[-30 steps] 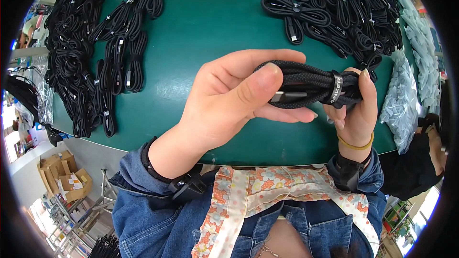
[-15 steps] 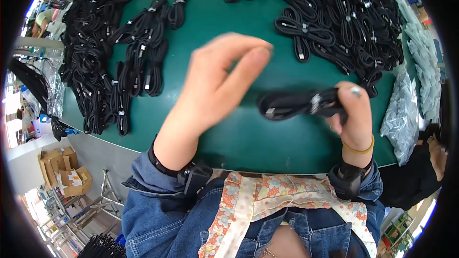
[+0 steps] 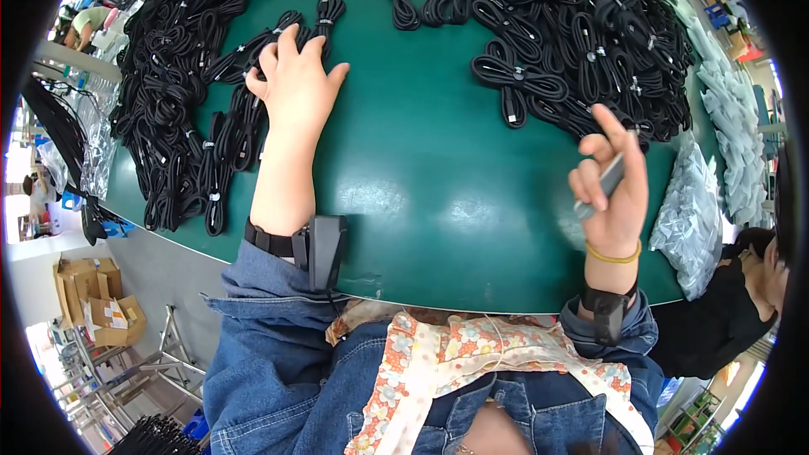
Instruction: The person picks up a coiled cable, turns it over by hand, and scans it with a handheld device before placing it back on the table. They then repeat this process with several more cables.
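My left hand [image 3: 297, 88] is stretched far out to the left and lies flat, fingers extended, on black cable bundles [image 3: 253, 109] at the edge of the left pile [image 3: 177, 101]. It grips nothing that I can see. My right hand [image 3: 613, 190] is raised over the right side of the green table [image 3: 438, 194], curled around a small flat grey object [image 3: 608, 179], index finger pointing up. Just beyond it lies a bow-shaped tied cable bundle [image 3: 516, 82].
A large heap of tied black cable bundles [image 3: 590, 25] fills the far right of the table. Clear plastic bags [image 3: 695, 219] are stacked along the right edge. Another person in black [image 3: 733, 312] sits at the right. Cardboard boxes [image 3: 93, 307] stand on the floor at left.
A second ago both hands held one coiled black cable bundle. The left hand let go and reached out to the left pile. The bundle is gone from the right hand, which now holds a grey object.
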{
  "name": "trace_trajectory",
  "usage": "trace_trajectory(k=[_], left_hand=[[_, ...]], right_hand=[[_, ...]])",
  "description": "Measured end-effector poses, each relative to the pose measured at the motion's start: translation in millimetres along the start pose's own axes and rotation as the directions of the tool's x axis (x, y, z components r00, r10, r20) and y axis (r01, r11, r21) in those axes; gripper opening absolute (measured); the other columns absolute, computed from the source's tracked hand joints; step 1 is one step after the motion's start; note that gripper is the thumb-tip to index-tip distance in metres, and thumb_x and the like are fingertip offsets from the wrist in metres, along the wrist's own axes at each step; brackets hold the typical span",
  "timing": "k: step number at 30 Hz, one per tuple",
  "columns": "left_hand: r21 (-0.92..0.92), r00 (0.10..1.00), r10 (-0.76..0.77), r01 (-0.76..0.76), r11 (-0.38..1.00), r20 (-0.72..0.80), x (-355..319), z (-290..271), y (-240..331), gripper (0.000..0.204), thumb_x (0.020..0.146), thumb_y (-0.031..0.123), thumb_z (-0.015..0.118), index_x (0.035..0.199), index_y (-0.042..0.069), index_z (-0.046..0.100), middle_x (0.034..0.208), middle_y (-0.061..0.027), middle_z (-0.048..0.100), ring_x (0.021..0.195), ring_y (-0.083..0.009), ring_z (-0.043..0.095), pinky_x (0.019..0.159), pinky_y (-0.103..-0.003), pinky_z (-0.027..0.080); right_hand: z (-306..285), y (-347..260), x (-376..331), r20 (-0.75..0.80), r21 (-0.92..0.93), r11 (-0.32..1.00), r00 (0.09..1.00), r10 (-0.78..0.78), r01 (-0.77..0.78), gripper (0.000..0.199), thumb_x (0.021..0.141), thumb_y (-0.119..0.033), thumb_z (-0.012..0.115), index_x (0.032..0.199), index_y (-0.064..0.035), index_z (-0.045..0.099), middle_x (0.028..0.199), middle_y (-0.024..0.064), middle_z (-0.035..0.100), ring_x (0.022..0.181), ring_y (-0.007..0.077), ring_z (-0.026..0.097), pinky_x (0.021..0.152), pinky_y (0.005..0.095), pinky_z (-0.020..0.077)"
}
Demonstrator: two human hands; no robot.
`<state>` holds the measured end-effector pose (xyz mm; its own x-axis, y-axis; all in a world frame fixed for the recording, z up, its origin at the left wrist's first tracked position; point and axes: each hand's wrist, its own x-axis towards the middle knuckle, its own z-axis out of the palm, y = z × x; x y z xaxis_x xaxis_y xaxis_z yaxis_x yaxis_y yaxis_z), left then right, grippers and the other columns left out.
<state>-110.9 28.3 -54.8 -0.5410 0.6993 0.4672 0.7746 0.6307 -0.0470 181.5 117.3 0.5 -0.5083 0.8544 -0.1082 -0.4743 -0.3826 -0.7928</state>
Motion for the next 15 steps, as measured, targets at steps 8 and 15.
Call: trace_trajectory(k=[8, 15], left_hand=[[-0.136, 0.898, 0.042, 0.02, 0.991, 0.438, -2, -35, 19, 0.024, 0.062, 0.022, 0.064, 0.08, 0.009, 0.055, 0.091, -0.0078, 0.05, 0.09, -0.0218, 0.048, 0.083, -0.048, 0.028], [-0.876, 0.859, 0.477, -0.074, 0.476, 0.186, -21, -57, 48, 0.018, 0.059, 0.005, 0.061, 0.073, 0.004, 0.05, 0.079, -0.008, 0.051, 0.07, -0.0216, 0.052, 0.067, -0.032, 0.042]], right_hand=[[-10, 15, -5, 0.143, -0.157, 0.983, 0.983, 0.113, -0.091, 0.026, 0.083, -0.017, 0.042, 0.101, -0.0001, 0.048, 0.067, 0.0057, 0.054, 0.037, 0.0065, 0.033, 0.038, 0.0188, 0.0264], [-4, 13, -10, 0.098, -0.374, 0.917, 0.977, 0.19, -0.14, 0.021, 0.08, -0.009, 0.046, 0.098, -0.0001, 0.049, 0.071, 0.0066, 0.054, 0.039, 0.0061, 0.035, 0.039, 0.0186, 0.0286]])
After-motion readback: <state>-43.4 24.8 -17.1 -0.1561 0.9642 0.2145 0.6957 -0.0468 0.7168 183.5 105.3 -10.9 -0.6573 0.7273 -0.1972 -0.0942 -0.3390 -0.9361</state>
